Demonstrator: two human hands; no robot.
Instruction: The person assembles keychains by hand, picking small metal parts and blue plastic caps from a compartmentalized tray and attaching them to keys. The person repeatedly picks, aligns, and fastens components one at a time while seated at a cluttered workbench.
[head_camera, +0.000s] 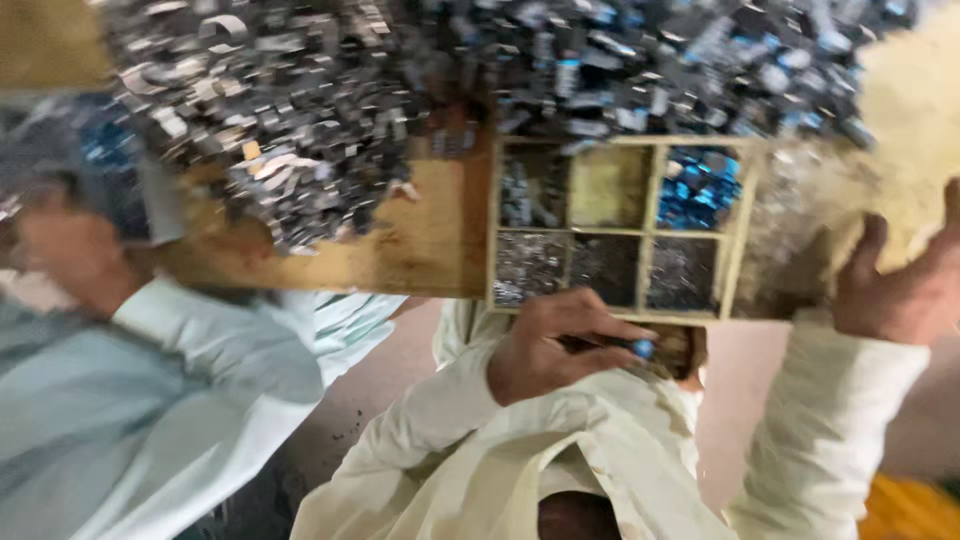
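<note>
A wooden table (420, 240) fills the upper part of the blurred head view, and most of its top is buried under a heap of small grey and silver metal pieces (290, 110), with blue-tinted ones mixed in towards the far side. A strip of bare wood is left between the heap and the near edge of the table. Below that edge a pinkish floor (740, 370) is seen, and open room is found only there, between the cream sleeves.

A wooden sorting tray (742, 235) with six compartments is set at the near edge of the table. Grey pieces are held in the far-left and the three near compartments, bright blue pieces in the far-right one, and a pale yellowish filling in the far-middle one.

The left hand (555, 345) is placed just under the tray's near rim, with its fingers (610, 330) curled shut over a small dark object with a blue tip (640, 348); what the object is cannot be told. The right hand (900, 285) is raised beside the tray's right edge, with its fingers bent against a pale fluffy mass (915, 110); whether anything is gripped cannot be told.

At the left another person in a light blue sleeve (200, 350) is seen, with one hand (65, 245) near the heap's edge
</note>
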